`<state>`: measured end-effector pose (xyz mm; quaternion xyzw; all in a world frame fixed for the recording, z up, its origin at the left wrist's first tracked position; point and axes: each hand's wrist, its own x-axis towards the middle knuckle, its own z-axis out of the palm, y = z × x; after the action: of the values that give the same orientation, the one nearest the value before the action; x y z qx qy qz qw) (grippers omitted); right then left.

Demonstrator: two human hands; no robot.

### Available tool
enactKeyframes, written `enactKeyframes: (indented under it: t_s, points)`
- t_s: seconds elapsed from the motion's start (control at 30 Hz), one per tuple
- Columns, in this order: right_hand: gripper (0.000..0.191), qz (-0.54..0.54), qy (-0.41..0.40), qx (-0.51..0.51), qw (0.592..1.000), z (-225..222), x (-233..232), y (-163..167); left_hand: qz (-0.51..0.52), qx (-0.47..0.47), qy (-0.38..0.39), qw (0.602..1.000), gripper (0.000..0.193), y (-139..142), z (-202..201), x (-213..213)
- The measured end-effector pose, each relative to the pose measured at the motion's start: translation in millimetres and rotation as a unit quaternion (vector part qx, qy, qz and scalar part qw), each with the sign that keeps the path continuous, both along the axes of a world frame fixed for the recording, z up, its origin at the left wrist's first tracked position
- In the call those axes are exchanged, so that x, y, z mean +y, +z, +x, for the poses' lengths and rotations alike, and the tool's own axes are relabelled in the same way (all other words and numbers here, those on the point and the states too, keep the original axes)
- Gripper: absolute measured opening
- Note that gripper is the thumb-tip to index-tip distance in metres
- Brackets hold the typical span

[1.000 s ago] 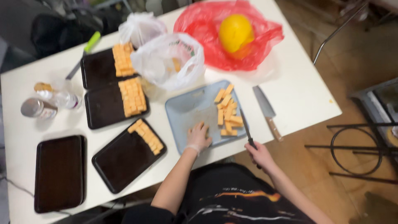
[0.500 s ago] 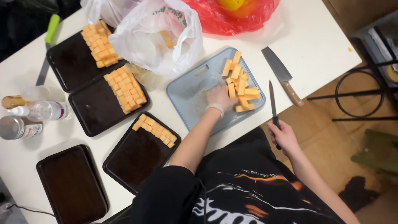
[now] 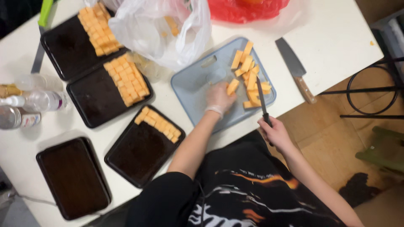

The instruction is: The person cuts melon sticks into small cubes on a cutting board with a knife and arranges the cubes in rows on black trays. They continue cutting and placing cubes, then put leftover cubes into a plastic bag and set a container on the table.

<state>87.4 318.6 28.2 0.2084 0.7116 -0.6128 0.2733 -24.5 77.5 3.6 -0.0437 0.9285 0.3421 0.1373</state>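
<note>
Head view only: left hand [image 3: 219, 97] rests on the blue cutting board [image 3: 193, 90], fingers curled round one orange chunk [image 3: 232, 86]. Right hand [image 3: 275, 133] sits off the board's near edge, clenched on the handle of a thin black knife [image 3: 261, 98]. Blade lies among the cut orange pieces [image 3: 250, 80]; its long axis runs away from the person, roughly parallel to the board's right side. Held chunk is just left of the blade, so left hand is nearer; pile lies beyond both hands. Second knife [image 3: 296, 69], wooden handle, lies free on the white desk [image 3: 332, 38], right of the board. Four dark trays [image 3: 84, 96] to the left, three with rows of orange cubes, nearest-left one bare. Clear plastic bag [image 3: 164, 29] behind the board.
</note>
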Motion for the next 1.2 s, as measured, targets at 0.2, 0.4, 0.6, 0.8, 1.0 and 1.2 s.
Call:
enactKeyframes:
  t_s: [0.2,0.4,0.6,0.8,1.0,1.2]
  points:
    - [0.032,-0.031,0.079,0.014,0.996,5.2,-39.3,-31.2,0.033,0.103,0.034,0.994,0.037,-3.6,60.6,-71.2]
    - [0.034,0.102,0.217,0.116,0.964,4.5,-76.9,-43.2,-0.038,0.171,0.082,0.981,0.041,-18.4,89.5,-81.7]
    - [0.059,0.141,0.293,0.288,0.901,7.7,-92.6,-35.1,-0.036,0.185,0.084,0.978,0.035,-27.7,95.3,-85.9]
    - [0.064,0.135,0.302,0.284,0.9,8.5,-91.2,-23.0,-0.025,0.181,0.077,0.98,0.034,-31.2,91.6,-92.3]
    - [0.063,0.106,0.24,0.158,0.952,14.7,-74.7,-3.6,0.028,0.139,0.07,0.987,0.041,-26.9,91.8,-103.8]
    - [0.064,0.063,0.184,0.115,0.974,25.9,-53.8,0.4,-0.021,0.227,0.045,0.973,0.059,-21.1,87.4,-95.9]
